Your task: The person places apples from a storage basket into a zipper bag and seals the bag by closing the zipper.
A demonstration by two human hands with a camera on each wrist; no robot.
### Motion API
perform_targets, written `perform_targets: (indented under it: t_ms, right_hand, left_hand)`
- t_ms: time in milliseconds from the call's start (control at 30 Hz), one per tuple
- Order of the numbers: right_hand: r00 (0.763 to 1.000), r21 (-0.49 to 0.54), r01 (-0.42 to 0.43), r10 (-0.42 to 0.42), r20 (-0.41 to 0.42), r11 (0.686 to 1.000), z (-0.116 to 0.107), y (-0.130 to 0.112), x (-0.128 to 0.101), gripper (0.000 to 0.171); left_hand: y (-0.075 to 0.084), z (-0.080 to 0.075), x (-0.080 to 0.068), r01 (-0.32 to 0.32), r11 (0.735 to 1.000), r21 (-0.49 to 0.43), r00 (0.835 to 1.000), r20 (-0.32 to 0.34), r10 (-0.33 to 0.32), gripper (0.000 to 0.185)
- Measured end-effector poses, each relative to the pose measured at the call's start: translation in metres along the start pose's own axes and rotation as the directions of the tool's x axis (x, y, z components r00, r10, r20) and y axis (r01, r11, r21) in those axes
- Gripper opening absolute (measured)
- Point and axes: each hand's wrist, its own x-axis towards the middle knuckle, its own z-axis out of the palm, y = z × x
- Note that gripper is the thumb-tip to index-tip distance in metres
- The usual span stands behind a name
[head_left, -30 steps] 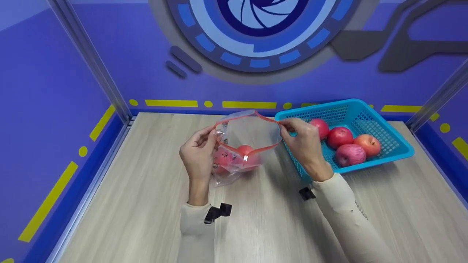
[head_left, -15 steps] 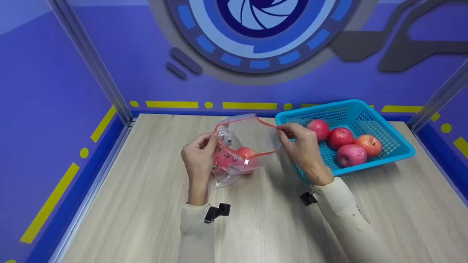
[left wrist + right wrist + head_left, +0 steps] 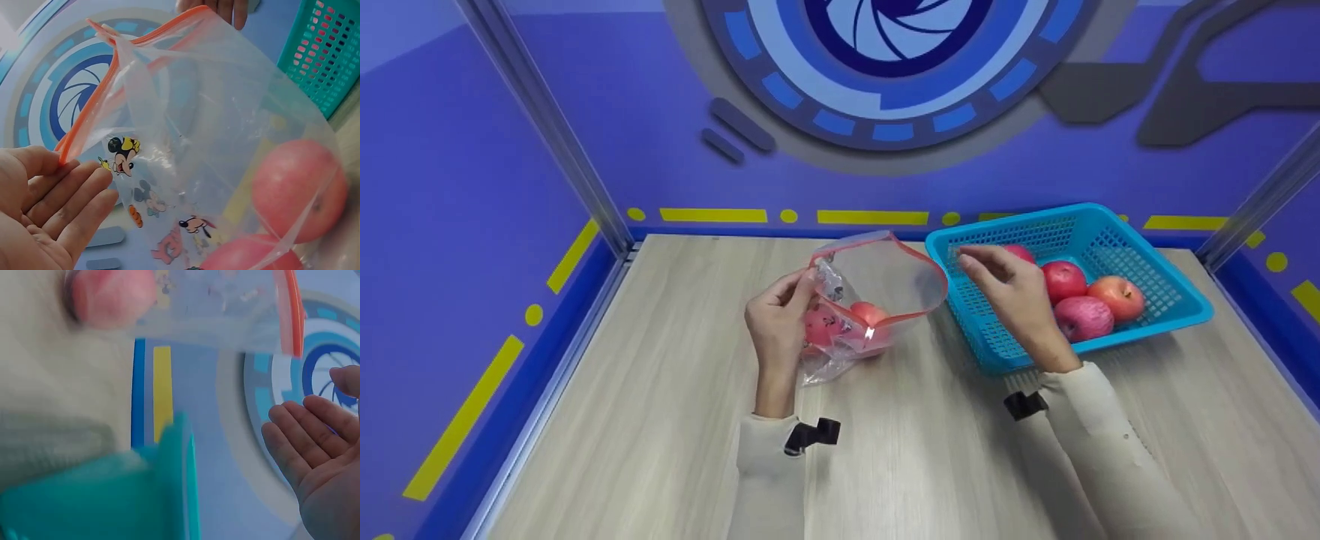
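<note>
Although only the left hand [image 3: 780,319] holds it, the clear bag [image 3: 885,281] stands with its mouth gaping near the centre of the head view, bagged apples [image 3: 868,311] low at its six o'clock. In my judgement, a wide mouth calls for a steady pinch and no pull toward nine o'clock, lest the unsupported side fold. The blue basket [image 3: 1086,226], at three o'clock from the bag, contains four visible basket apples [image 3: 1117,298]. The right hand [image 3: 1016,296] is above its nine-o'clock end, apart from the bag.

Left wrist view: thumb and forefinger pinch the orange rim [image 3: 169,26]; the other fingers extend toward two o'clock. Gripping the rim alone appears sound.

Right wrist view: the right palm lies at four o'clock, fingers relaxed, nearly straight, pointing toward eleven, thumb apart, nothing held. The basket, at seven, is blurred.
</note>
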Motion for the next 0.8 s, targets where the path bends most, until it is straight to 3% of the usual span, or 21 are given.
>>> perform_targets:
  t_ms: [200, 567, 800]
  right_hand:
    - [1.0, -0.049, -0.014, 0.014, -0.01, 0.999, -0.02, 0.016, 0.003, 0.037]
    - [0.999, -0.188, 0.004, -0.013, -0.048, 0.982, -0.051, 0.057, 0.004, 0.042]
    - [0.998, -0.24, -0.065, 0.059, -0.036, 0.969, -0.06, 0.073, 0.006, 0.05]
  left_hand:
    - [-0.003, 0.004, -0.001, 0.007, 1.0, -0.004, 1.0, 0.015, -0.007, 0.016]
    - [-0.003, 0.005, -0.003, -0.043, 0.999, 0.03, 0.998, 0.038, 0.042, 0.016]
    - [-0.003, 0.004, -0.003, -0.054, 0.998, 0.031, 0.998, 0.032, 0.053, 0.015]
